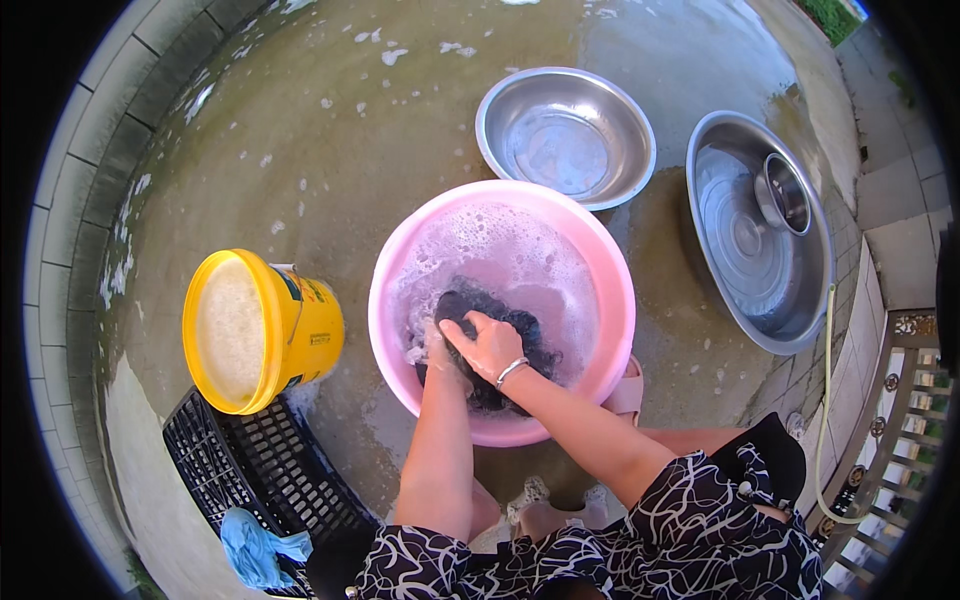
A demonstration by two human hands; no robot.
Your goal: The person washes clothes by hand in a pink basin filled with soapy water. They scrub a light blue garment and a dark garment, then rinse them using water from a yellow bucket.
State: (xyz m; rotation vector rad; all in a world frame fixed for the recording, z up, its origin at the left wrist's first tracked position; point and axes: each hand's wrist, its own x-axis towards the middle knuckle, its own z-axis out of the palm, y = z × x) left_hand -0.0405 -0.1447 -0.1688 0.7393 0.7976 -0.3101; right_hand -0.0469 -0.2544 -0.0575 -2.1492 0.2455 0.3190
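Soapy water with bubbles partly fills a pink plastic basin point(615, 300) in front of me. Both my hands are inside it at a dark, wet, curly mass point(529, 326), whose kind I cannot tell. My right hand point(487, 346), a silver bracelet at its wrist, rests on top of the mass with thumb and fingers spread over a smooth dark part. My left hand point(442, 352) is at the left side of the mass, its fingers mostly hidden by water, the dark material and the right hand.
A yellow bucket point(315, 330) of foamy liquid stands left, by a black plastic crate point(292, 457) with a blue cloth point(259, 551). A steel basin point(562, 142) sits beyond. A larger steel basin point(750, 277) holds a small steel bowl point(784, 195) at right, near a hose point(825, 435).
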